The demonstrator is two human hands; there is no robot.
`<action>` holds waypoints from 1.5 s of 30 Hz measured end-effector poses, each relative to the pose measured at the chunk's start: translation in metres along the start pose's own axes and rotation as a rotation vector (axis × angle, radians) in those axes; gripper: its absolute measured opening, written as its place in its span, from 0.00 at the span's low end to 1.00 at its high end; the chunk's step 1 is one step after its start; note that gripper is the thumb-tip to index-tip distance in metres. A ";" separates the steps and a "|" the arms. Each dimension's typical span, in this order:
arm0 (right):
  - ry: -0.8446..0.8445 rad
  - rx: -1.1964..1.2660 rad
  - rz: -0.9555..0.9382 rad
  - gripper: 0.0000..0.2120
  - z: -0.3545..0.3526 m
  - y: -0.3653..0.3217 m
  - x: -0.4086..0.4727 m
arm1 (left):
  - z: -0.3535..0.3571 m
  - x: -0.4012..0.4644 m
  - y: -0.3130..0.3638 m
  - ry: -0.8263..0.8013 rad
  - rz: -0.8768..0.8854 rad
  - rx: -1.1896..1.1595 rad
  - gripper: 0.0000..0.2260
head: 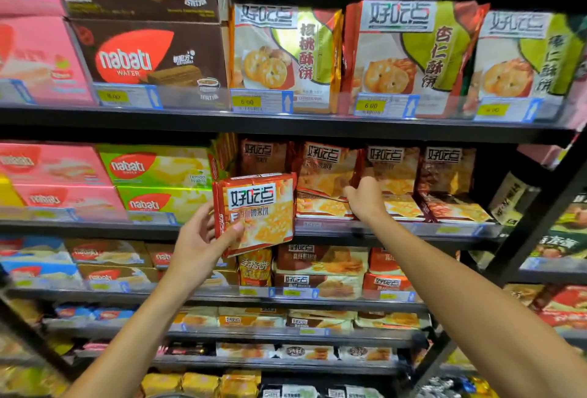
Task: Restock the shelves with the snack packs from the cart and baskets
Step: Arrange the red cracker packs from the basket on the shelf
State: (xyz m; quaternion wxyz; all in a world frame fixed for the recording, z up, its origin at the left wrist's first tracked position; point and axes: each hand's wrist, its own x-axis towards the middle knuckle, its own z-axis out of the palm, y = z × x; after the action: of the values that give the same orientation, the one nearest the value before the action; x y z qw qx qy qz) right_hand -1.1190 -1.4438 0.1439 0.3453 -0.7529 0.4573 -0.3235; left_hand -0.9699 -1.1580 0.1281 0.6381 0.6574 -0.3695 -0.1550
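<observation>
- Nearest to me, my left hand holds a square red and orange foil biscuit pack upright; thumb on its front lower corner, fingers curled behind it.
- This pack is in the air, just in front of the black metal second shelf, at the left end of the biscuit row.
- A little further, my right hand reaches over the shelf edge and rests on the leaning packs of the same biscuit. Whether its fingers pinch a pack or only press it, I cannot tell.
- On the shelf, right of this hand, more such packs lie flat and others stand behind them, so I judge this row as partly filled.
- I think the step now is making room, and the held pack is not yet placed.
- Cart and baskets are not in view, so I cannot say how much stock is left.
</observation>
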 end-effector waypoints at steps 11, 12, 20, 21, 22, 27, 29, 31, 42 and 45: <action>0.118 -0.449 -0.109 0.07 0.006 -0.004 -0.001 | 0.010 0.016 0.009 -0.025 0.006 0.014 0.28; 0.115 -0.505 -0.115 0.06 0.006 -0.005 0.000 | 0.011 0.017 0.010 -0.026 0.006 0.014 0.28; -0.105 -0.777 -0.666 0.23 0.012 0.017 -0.022 | 0.014 0.023 0.009 -0.002 0.026 0.010 0.24; -0.126 -0.801 -0.644 0.24 0.012 0.021 -0.020 | 0.018 0.023 0.010 0.008 0.049 0.016 0.21; -0.134 -0.819 -0.620 0.23 0.012 0.022 -0.018 | 0.021 0.025 0.011 0.016 0.074 0.019 0.20; -0.133 -0.891 -0.599 0.37 0.009 0.016 -0.020 | 0.027 0.047 0.004 0.072 0.292 0.244 0.23; -0.146 -0.882 -0.577 0.41 0.009 0.016 -0.021 | 0.031 0.063 -0.002 0.098 0.379 0.342 0.24; -0.146 -0.865 -0.556 0.40 0.009 0.017 -0.022 | 0.038 0.078 -0.002 0.118 0.394 0.366 0.23; -0.175 -0.861 -0.506 0.40 0.012 0.018 -0.019 | 0.072 0.134 0.008 0.082 -0.156 0.793 0.12; -0.174 -0.865 -0.507 0.43 0.012 0.018 -0.020 | 0.070 0.133 0.005 -0.018 -0.176 0.983 0.12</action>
State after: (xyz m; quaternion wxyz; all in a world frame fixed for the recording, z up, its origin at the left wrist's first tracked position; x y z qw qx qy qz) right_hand -1.1247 -1.4292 0.1191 -0.0506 -0.9386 0.3217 -0.1142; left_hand -0.9285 -1.2995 0.1586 0.2341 0.9078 -0.3472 -0.0215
